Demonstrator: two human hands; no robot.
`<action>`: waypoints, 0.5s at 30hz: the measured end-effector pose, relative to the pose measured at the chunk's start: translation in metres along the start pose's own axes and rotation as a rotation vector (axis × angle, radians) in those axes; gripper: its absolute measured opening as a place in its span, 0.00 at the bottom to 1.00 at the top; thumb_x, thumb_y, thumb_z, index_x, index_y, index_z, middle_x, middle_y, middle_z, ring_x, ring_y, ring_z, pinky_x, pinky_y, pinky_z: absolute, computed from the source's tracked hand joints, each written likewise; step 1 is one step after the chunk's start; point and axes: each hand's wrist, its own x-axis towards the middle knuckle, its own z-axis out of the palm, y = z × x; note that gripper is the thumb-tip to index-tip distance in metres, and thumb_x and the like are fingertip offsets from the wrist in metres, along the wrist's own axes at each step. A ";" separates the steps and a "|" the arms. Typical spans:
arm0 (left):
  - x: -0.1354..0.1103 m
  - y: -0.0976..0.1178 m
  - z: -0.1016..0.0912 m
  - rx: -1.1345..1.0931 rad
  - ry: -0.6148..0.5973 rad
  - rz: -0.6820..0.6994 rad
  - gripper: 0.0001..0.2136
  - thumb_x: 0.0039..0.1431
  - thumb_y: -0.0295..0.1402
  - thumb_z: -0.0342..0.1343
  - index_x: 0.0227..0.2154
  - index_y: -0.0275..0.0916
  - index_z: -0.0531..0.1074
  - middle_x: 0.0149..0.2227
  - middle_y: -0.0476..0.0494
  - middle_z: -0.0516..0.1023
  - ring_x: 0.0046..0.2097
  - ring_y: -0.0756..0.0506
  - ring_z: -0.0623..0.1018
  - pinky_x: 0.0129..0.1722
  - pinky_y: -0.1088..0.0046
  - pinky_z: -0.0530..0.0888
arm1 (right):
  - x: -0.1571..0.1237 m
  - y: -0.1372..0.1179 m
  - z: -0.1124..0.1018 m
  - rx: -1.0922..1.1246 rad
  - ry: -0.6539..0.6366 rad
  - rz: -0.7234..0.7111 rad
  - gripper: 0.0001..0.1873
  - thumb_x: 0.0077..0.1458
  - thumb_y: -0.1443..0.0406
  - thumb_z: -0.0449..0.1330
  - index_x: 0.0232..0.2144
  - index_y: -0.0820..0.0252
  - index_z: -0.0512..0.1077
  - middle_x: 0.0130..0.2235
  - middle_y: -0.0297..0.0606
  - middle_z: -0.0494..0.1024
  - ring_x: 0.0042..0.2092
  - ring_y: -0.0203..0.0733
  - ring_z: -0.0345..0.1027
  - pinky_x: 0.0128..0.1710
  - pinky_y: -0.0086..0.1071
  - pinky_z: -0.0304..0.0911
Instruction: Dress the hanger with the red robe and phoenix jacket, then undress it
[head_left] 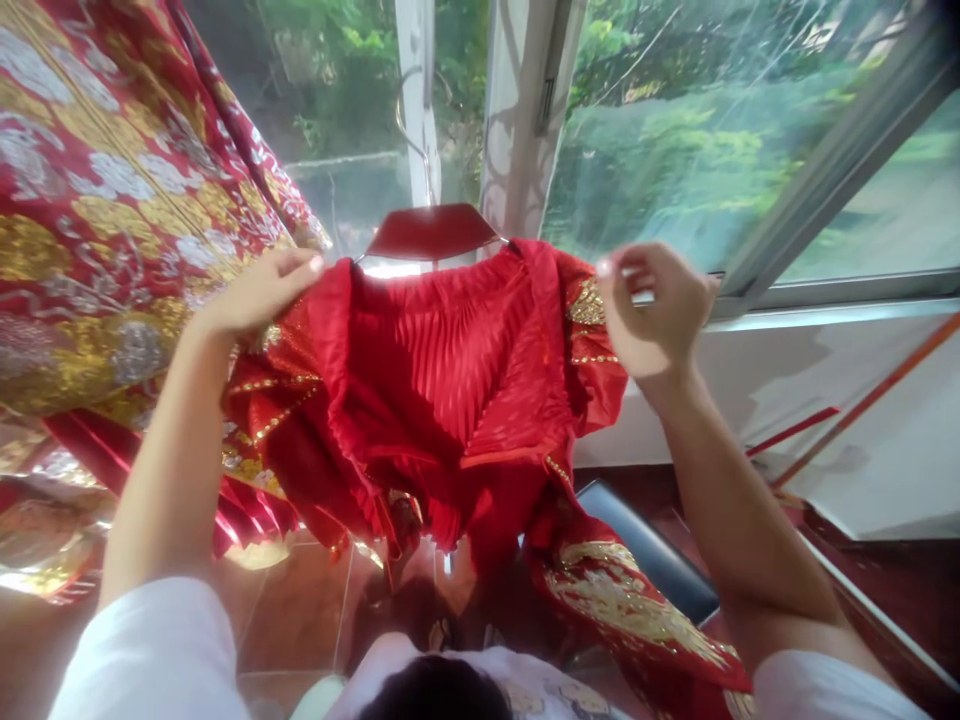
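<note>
A red pleated garment with gold embroidery (442, 380) hangs from a red hanger (431, 232) in front of a window. My left hand (259, 292) pinches the garment's upper left edge near the hanger's end. My right hand (652, 305) is closed on the upper right edge, by a gold-trimmed shoulder piece (589, 320). The cloth falls in folds between my arms, and its embroidered hem (630, 605) trails down to the lower right.
Another red and gold brocade garment (105, 210) hangs at the left. Behind is a window (675, 130) with a white frame and greenery outside. A dark seat edge (652, 555) shows below. A tiled floor (307, 610) lies underneath.
</note>
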 end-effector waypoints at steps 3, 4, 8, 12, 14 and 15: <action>-0.013 0.016 0.000 0.119 -0.019 0.112 0.24 0.62 0.48 0.47 0.45 0.29 0.72 0.41 0.43 0.77 0.42 0.48 0.75 0.50 0.61 0.69 | -0.048 -0.006 0.001 -0.249 -0.033 0.060 0.20 0.55 0.47 0.56 0.26 0.57 0.69 0.25 0.40 0.74 0.27 0.44 0.66 0.28 0.37 0.59; -0.018 0.021 0.007 0.176 0.018 0.081 0.21 0.62 0.46 0.48 0.42 0.31 0.72 0.39 0.43 0.77 0.41 0.47 0.75 0.50 0.62 0.70 | -0.059 -0.007 0.002 -0.306 -0.113 0.064 0.21 0.53 0.46 0.56 0.25 0.57 0.69 0.24 0.40 0.74 0.26 0.44 0.66 0.27 0.35 0.58; -0.028 0.043 0.051 0.441 0.304 -0.247 0.15 0.62 0.41 0.50 0.45 0.36 0.68 0.42 0.35 0.75 0.48 0.35 0.75 0.51 0.58 0.69 | -0.072 -0.024 0.007 -0.323 -0.326 0.047 0.25 0.60 0.51 0.50 0.16 0.57 0.66 0.17 0.38 0.71 0.19 0.38 0.61 0.23 0.31 0.51; -0.039 0.071 0.082 0.531 0.435 -0.349 0.24 0.65 0.41 0.46 0.58 0.30 0.59 0.54 0.23 0.68 0.59 0.28 0.67 0.58 0.48 0.62 | -0.066 -0.073 0.021 -0.243 -0.213 0.022 0.28 0.65 0.55 0.44 0.18 0.58 0.69 0.18 0.41 0.72 0.20 0.39 0.65 0.23 0.32 0.52; -0.053 0.082 0.093 0.532 0.448 -0.281 0.28 0.66 0.42 0.44 0.62 0.28 0.53 0.60 0.21 0.62 0.63 0.28 0.61 0.61 0.47 0.58 | -0.067 -0.088 0.038 -0.303 -0.265 0.081 0.25 0.65 0.59 0.44 0.22 0.61 0.72 0.21 0.46 0.75 0.22 0.43 0.69 0.23 0.32 0.52; -0.063 0.085 0.100 0.525 0.459 -0.236 0.30 0.66 0.44 0.44 0.64 0.27 0.50 0.63 0.21 0.58 0.65 0.28 0.58 0.63 0.48 0.56 | -0.069 -0.090 0.047 -0.341 -0.321 0.124 0.24 0.65 0.60 0.45 0.25 0.62 0.74 0.22 0.47 0.75 0.23 0.45 0.70 0.23 0.32 0.53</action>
